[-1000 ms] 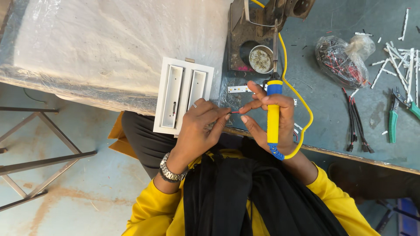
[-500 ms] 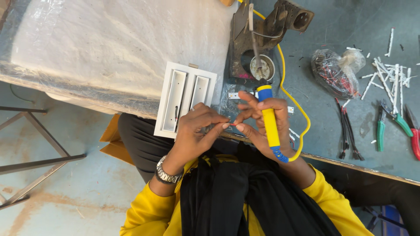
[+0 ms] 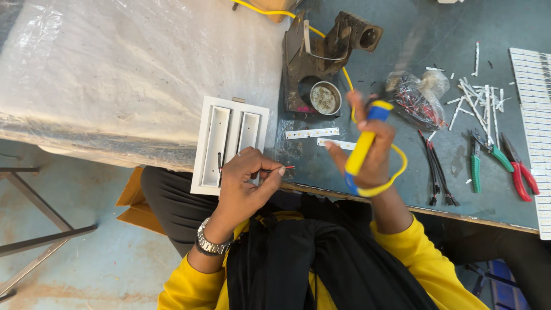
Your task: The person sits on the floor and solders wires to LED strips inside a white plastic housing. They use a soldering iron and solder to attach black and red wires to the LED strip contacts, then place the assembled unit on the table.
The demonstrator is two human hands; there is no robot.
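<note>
Head view: left fingers (image 3: 270, 170) pinching one wire (image 3: 281, 168), right fingers (image 3: 360, 123) round one soldering iron (image 3: 363, 144)

Looks like a small electronics workshop: soldering stand (image 3: 321, 63) sitting mid-bench (image 3: 402, 34), pliers (image 3: 479, 158), wire offcuts (image 3: 476, 95) and LED strips (image 3: 531, 86) lying toward its right edge.
</note>
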